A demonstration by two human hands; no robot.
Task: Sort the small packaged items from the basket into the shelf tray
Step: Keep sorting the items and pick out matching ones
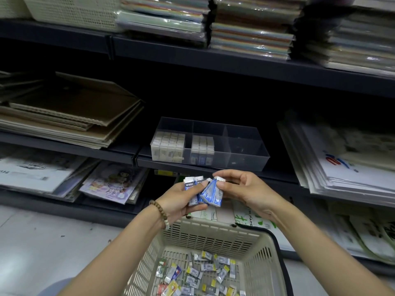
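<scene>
Several blue packets, left hand curled round them, right hand pinching

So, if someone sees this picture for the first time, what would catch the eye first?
Most likely the fan of blue-and-white packets in the centre, gripped by the left hand and pinched by the right hand. Just above them, on the shelf, stands a clear divided tray with neat rows of packs in two compartments. Below, a beige basket holds loose small packets.
</scene>
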